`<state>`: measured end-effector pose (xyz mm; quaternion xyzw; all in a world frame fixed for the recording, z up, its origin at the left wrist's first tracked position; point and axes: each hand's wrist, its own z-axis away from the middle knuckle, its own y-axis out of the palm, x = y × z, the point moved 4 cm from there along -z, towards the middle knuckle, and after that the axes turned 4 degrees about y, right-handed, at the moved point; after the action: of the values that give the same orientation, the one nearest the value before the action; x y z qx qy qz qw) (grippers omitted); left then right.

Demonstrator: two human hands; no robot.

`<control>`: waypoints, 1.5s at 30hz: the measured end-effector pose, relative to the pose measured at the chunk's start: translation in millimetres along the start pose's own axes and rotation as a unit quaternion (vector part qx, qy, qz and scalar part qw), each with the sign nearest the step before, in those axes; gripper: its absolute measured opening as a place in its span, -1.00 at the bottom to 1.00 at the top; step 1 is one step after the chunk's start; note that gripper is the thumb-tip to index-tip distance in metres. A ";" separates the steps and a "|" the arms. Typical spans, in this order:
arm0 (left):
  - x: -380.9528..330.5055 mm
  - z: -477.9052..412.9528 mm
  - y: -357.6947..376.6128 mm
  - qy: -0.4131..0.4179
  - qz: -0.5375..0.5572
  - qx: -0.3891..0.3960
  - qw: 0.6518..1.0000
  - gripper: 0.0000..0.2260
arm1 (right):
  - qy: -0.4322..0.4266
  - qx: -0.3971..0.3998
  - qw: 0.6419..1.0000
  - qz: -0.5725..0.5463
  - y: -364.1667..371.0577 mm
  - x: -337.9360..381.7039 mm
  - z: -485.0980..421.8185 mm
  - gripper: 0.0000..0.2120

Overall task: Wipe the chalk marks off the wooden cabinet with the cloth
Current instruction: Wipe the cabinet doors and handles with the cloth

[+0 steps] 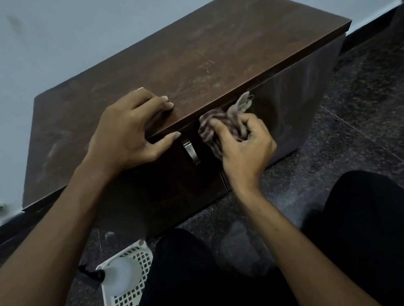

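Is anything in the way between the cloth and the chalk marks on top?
Nothing visible is. The right hand holds the cloth against the cabinet front, just under the top's edge. The chalk marks lie on bare wood above it. The left hand rests on the edge, off to the side.

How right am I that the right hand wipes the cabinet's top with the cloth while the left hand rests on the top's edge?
The head view shows the right hand holding the cloth at the front of the cabinet, just below the top, not on it. The left hand does rest on the top's edge.
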<state>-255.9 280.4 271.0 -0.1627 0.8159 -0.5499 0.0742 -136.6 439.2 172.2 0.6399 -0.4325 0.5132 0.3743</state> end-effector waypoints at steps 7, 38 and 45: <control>1.4 -1.5 1.0 0.000 0.000 0.004 1.000 -0.57 | -0.026 0.005 0.999 0.026 2.5 3.2 3.0 -0.77; -0.5 -1.3 -0.3 0.000 -0.002 -0.002 1.000 -0.57 | 0.157 0.067 0.985 -0.001 -4.4 -106.0 9.7 -0.78; -0.1 -1.4 0.5 0.001 -0.002 0.002 1.000 -0.57 | 0.209 -0.001 0.974 -0.089 -12.7 -101.7 -18.8 -0.91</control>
<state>-256.3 281.8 271.1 -0.1638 0.8145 -0.5518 0.0726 -141.1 478.2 75.7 0.5543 -0.2859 0.5998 0.5012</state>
